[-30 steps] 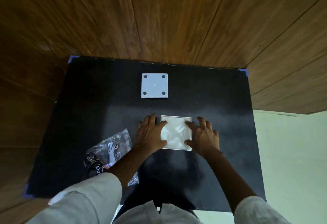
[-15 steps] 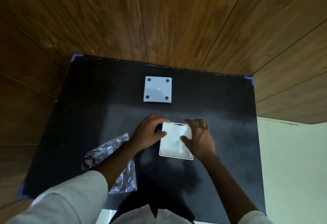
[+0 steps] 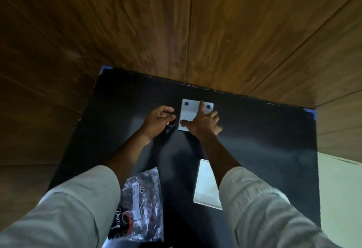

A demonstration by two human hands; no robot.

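A white square plate (image 3: 188, 113) with dark round holes at its corners lies flat at the far middle of the black tabletop (image 3: 264, 142). My right hand (image 3: 204, 123) rests on it with fingers spread straight and the thumb on its near left part. My left hand (image 3: 158, 122) hovers just left of the plate with fingers curled. Whether it pinches something small and dark is unclear. A white shallow square tray (image 3: 205, 187) lies nearer me, partly hidden under my right forearm.
A clear plastic bag (image 3: 142, 198) with a white label and dark contents lies at the near left. Wood panelling (image 3: 195, 32) surrounds the far and left sides. Blue tape (image 3: 311, 111) marks the far corners. A pale floor (image 3: 340, 189) shows on the right.
Both hands let go of the white tray and reached forward to the far plate with holes. The tray now lies nearer me, under my right forearm.
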